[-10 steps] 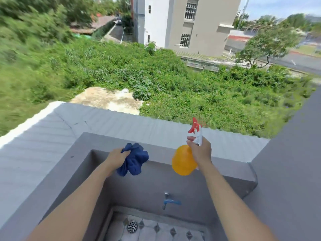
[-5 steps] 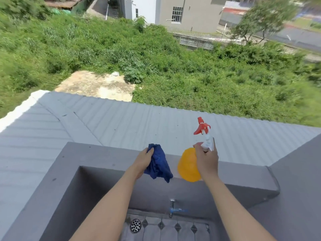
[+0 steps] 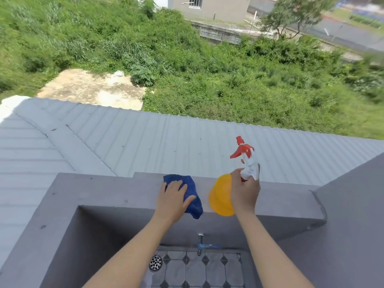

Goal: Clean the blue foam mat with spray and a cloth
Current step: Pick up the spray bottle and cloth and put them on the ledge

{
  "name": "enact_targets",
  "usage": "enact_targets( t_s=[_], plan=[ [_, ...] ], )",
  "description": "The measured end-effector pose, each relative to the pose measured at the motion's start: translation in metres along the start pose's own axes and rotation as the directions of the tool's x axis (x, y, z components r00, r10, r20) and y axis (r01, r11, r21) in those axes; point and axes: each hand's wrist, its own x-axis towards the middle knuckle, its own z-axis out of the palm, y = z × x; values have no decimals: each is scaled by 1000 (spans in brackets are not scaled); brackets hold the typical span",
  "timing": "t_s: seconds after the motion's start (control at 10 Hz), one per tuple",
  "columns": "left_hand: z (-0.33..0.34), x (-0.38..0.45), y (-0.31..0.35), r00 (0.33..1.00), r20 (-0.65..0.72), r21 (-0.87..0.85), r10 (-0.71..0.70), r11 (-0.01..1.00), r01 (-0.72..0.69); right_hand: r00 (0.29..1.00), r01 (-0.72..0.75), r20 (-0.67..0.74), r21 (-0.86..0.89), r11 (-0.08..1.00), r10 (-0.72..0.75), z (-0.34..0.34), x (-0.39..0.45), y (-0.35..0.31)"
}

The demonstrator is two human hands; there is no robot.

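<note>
Left hand (image 3: 173, 197), fingers spread, presses plush cloth (image 3: 192, 194) on ledge (image 3: 104, 190); right hand (image 3: 245, 190) (fingers curled) grips round bottle (image 3: 221, 197) beside cloth.

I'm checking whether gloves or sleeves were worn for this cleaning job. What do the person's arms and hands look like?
Both forearms are bare as far as the frame shows, with no sleeves visible. The left hand and right hand wear no gloves. No rings, watch or bracelets are visible.

The cloth (image 3: 190, 196) under my left hand (image 3: 173, 199) looks soft and fuzzy. My spray bottle (image 3: 221, 197) is smooth, glossy plastic. The wall top (image 3: 104, 188) is matt paint; at twelve o'clock, ribbed sheet-metal roofing (image 3: 145, 142).
</note>
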Motion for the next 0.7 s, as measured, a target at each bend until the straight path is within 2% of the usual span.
enact_targets(
  t_s=[0.1,0.2,0.3,0.5,0.7],
  plan=[
    [14,-11,-30,991,130,126,-17,992,0,999,31,-39,-25,999,-32,0,-4,1],
    [11,-18,-48,989,148,148,-20,989,-2,995,49,-80,-65,997,-54,1,-7,5],
    [8,-18,-47,983,180,108,-23,994,3,994,59,-87,-119,991,-70,5,-10,6],
    [4,-22,-40,973,223,141,-66,989,35,987,40,-148,-181,983,-67,17,-10,10],
    [-11,-20,-29,947,298,174,-116,983,66,995,92,44,-100,991,-88,-11,-17,13]
  ],
)
